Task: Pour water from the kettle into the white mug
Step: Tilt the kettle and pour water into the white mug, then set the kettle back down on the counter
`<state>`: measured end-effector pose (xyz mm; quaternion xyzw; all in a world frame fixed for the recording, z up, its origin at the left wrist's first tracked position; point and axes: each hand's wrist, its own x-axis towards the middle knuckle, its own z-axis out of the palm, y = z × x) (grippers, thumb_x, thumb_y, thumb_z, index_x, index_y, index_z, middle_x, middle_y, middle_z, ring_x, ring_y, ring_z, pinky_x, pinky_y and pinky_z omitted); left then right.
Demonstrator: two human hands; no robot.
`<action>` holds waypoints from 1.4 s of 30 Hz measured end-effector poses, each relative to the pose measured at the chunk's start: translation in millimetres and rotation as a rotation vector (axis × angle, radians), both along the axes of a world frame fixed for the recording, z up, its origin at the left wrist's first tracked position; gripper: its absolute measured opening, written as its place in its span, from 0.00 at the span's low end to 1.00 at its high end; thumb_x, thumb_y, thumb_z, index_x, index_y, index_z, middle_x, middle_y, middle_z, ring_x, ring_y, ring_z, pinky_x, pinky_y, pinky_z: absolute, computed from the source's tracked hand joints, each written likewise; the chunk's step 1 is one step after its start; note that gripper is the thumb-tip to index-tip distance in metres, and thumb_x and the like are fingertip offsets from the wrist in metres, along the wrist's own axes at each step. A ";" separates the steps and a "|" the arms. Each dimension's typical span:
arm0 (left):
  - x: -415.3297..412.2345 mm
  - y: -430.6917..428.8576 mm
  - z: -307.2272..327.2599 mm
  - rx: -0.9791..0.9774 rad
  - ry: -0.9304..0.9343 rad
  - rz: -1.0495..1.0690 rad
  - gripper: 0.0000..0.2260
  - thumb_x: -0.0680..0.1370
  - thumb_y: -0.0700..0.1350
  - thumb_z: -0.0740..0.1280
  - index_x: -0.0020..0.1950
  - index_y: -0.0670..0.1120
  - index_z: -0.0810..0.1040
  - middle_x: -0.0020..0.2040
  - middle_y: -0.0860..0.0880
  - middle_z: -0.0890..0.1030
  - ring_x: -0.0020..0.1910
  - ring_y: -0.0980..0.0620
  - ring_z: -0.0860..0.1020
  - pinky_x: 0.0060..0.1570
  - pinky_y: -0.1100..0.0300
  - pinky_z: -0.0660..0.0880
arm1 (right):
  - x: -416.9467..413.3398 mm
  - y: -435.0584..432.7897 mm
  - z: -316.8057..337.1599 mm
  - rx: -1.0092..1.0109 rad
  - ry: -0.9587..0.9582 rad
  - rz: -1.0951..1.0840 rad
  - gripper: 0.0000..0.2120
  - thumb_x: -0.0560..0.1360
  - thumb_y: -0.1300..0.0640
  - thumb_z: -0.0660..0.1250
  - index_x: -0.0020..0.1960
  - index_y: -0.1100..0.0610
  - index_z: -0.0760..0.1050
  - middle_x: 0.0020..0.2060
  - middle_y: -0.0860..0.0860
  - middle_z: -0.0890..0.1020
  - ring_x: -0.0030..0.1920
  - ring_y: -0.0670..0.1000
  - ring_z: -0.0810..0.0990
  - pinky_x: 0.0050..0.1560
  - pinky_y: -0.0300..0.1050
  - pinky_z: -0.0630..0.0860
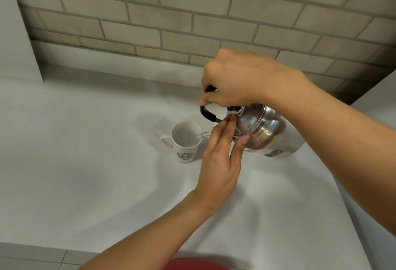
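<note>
A shiny steel kettle is tilted to the left above the white counter, just right of the white mug. My right hand is shut on the kettle's black handle from above. My left hand reaches up from below, its fingertips pressing on the kettle's lid near the knob. A thin stream of water runs from the kettle into the mug, which stands upright with a green logo on its side and its handle pointing left. Water shows inside the mug.
The white counter spreads to the left and front of the mug. A brick wall rises at the back, a white panel stands at the far left, and the counter's edge runs along the right side.
</note>
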<state>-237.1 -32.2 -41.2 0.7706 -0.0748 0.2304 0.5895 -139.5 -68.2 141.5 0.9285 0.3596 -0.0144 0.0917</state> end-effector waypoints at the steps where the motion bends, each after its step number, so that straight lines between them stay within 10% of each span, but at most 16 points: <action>1: -0.2 0.6 -0.1 0.007 0.001 -0.005 0.22 0.84 0.48 0.62 0.76 0.39 0.71 0.71 0.48 0.73 0.70 0.58 0.72 0.68 0.72 0.64 | -0.3 -0.7 -0.8 0.009 0.000 -0.004 0.17 0.79 0.40 0.70 0.49 0.55 0.83 0.33 0.46 0.64 0.37 0.59 0.76 0.31 0.44 0.65; 13: -1.6 17.8 -2.5 0.204 0.003 -0.099 0.22 0.84 0.46 0.66 0.77 0.42 0.71 0.75 0.46 0.71 0.76 0.54 0.68 0.74 0.68 0.60 | -7.7 -50.7 -19.3 0.320 -0.067 0.035 0.19 0.80 0.38 0.66 0.54 0.51 0.88 0.35 0.49 0.86 0.37 0.53 0.80 0.41 0.52 0.79; 20: 8.5 30.7 5.6 0.094 -0.113 -0.068 0.06 0.83 0.45 0.69 0.57 0.45 0.78 0.58 0.52 0.74 0.59 0.56 0.76 0.58 0.61 0.77 | -22.5 -99.6 -50.1 0.681 -0.247 -0.006 0.14 0.80 0.47 0.71 0.53 0.56 0.89 0.39 0.51 0.89 0.39 0.53 0.86 0.43 0.54 0.80; 28: 45.3 34.5 27.9 0.262 0.002 -0.135 0.19 0.86 0.51 0.62 0.78 0.53 0.67 0.65 0.57 0.74 0.62 0.66 0.74 0.57 0.74 0.70 | -29.5 -125.9 -89.3 0.931 -0.271 -0.144 0.12 0.78 0.49 0.75 0.53 0.56 0.89 0.44 0.48 0.90 0.43 0.47 0.87 0.45 0.49 0.83; 39: 90.9 32.1 39.1 0.379 -0.011 -0.277 0.16 0.85 0.46 0.62 0.74 0.49 0.76 0.56 0.50 0.81 0.54 0.55 0.80 0.56 0.56 0.80 | -0.3 -138.7 -123.6 1.084 -0.179 -0.248 0.11 0.77 0.46 0.74 0.53 0.51 0.88 0.46 0.43 0.89 0.48 0.40 0.86 0.50 0.33 0.79; 42: 108.6 33.2 42.8 0.432 -0.035 -0.263 0.15 0.86 0.46 0.62 0.72 0.49 0.78 0.56 0.49 0.82 0.54 0.55 0.80 0.57 0.65 0.75 | 19.0 -143.1 -127.7 1.097 -0.115 -0.275 0.14 0.78 0.43 0.71 0.57 0.50 0.87 0.49 0.42 0.89 0.50 0.39 0.85 0.51 0.30 0.76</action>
